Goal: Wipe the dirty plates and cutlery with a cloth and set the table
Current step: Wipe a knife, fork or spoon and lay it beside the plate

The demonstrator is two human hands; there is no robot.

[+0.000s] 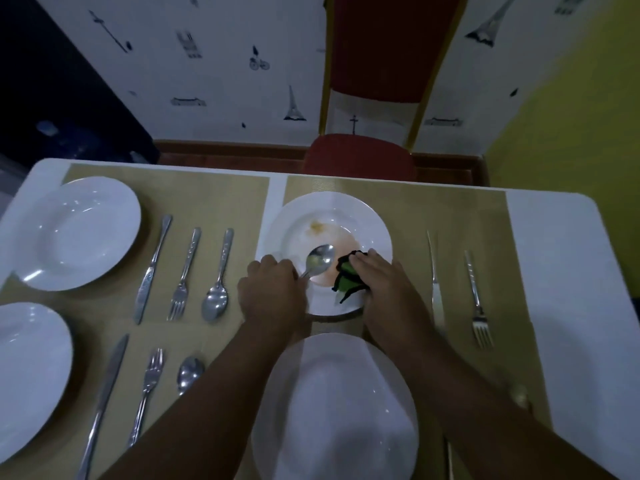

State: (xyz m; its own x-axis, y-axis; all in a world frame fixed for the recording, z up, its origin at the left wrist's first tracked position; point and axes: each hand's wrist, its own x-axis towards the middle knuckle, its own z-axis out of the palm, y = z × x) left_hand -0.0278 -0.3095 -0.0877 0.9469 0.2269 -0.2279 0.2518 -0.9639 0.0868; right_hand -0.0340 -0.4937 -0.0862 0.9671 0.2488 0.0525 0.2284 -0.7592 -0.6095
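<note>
A white dirty plate (346, 209) with orange and yellow smears lies on the right placemat (450, 209). My left hand (273, 292) grips the handle of a spoon (320, 259), whose bowl hovers over the plate's well. My right hand (384, 282) presses a green and black cloth (346, 277) onto the plate's near right side. A second white plate (336, 410) sits nearer to me, between my forearms.
Two white plates (78, 233) (27, 372) lie on the left placemat, each beside a knife (152, 268), a fork (183, 271) and a spoon (218, 275). Another knife (434, 275) and fork (478, 299) lie right of the dirty plate. A red chair (360, 157) stands behind the table.
</note>
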